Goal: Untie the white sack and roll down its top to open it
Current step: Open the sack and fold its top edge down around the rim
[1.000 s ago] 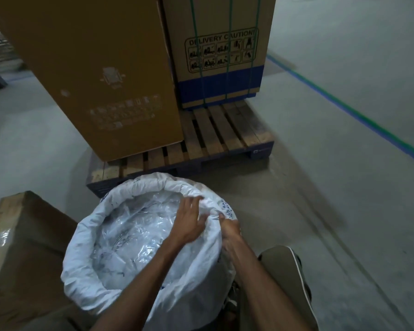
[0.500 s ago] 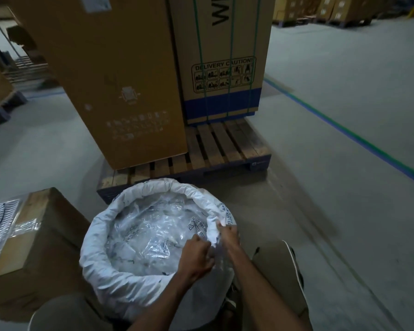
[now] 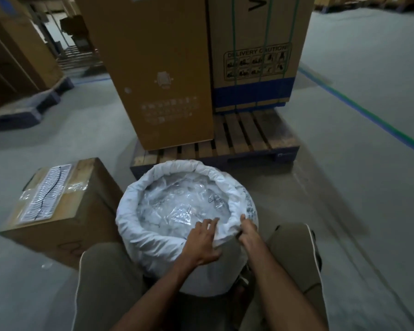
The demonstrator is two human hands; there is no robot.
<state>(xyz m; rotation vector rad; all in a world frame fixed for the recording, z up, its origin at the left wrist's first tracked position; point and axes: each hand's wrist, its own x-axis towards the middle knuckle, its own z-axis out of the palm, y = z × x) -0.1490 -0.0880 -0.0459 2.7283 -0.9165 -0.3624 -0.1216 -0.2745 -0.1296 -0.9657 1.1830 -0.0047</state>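
The white sack point(image 3: 139, 220) stands upright on the floor between my knees, its mouth open and its top rolled down into a thick rim. Inside it lies crinkled clear plastic point(image 3: 177, 206) with black print. My left hand point(image 3: 202, 242) rests on the near right part of the rim, fingers fairly straight and reaching over the roll toward the inside. My right hand point(image 3: 247, 231) grips the same stretch of rim from the outside, fingers curled round the rolled fabric. The two hands sit close together with a fold of sack between them.
A taped cardboard box point(image 3: 58, 211) sits at the sack's left. Straight ahead a wooden pallet point(image 3: 249, 137) carries two tall cartons point(image 3: 153, 68). Green and blue floor tape point(image 3: 368, 113) runs at the right. More pallets and boxes stand at far left.
The view has pulled back and tilted up. My left hand has gone from a closed grip on the rim to flatter fingers laid over it; both hands sit lower on the near right rim.
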